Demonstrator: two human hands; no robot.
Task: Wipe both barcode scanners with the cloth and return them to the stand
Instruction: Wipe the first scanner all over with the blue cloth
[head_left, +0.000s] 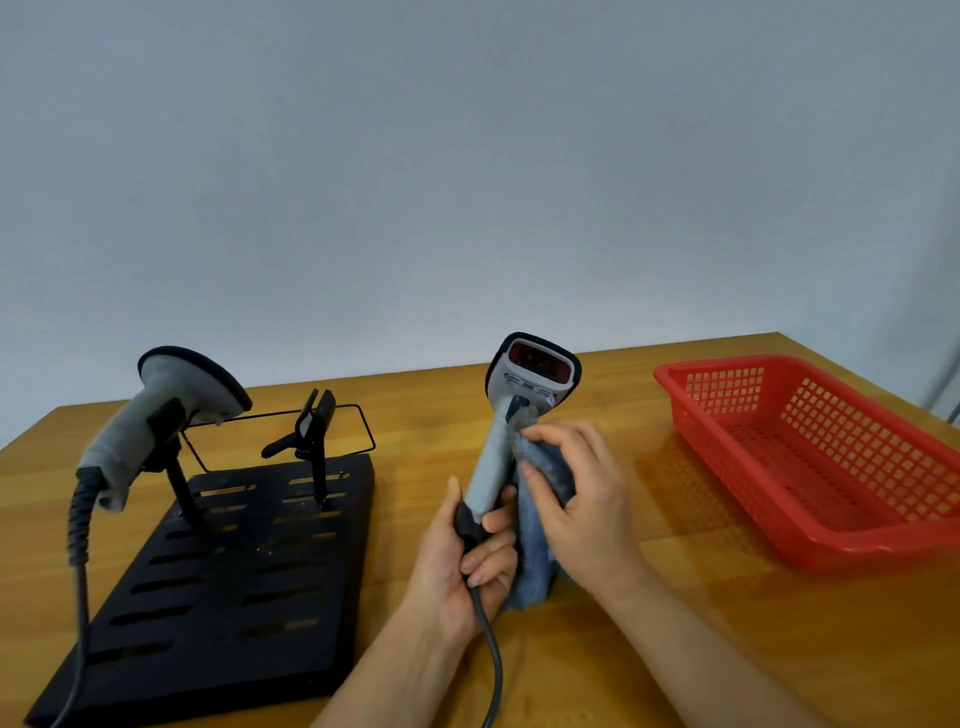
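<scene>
Holding, left hand: the left hand (470, 558) was closed round the base of the handle of one scanner (511, 415), thumb up one side and fingers (496, 519) curled over the other, keeping it upright just above the table (675, 623) with its red window facing the camera.
Wiping, right hand: the right hand (571, 488) had the blue cloth (540, 519) bunched in its closed fingers and pressed against the right side of the handle, just below the trigger.
Cable: a dark cord (493, 660) ran down from the held scanner and left the picture at the bottom edge.
Stand: the black slotted stand (218, 587) lay to the left; its right cradle (314, 423) stood empty, its left cradle carried the second scanner (171, 410), head up and cord hanging.
Basket: a red basket (810, 457) sat well apart at the far right, seemingly empty.
Progress: I judged the work roughly midway at best; one scanner was being wiped and not yet returned.
Unclear: whether the docked scanner had been wiped could not be told.
Hidden: the cloth's contact face and the far side of the handle were covered by the hands.
</scene>
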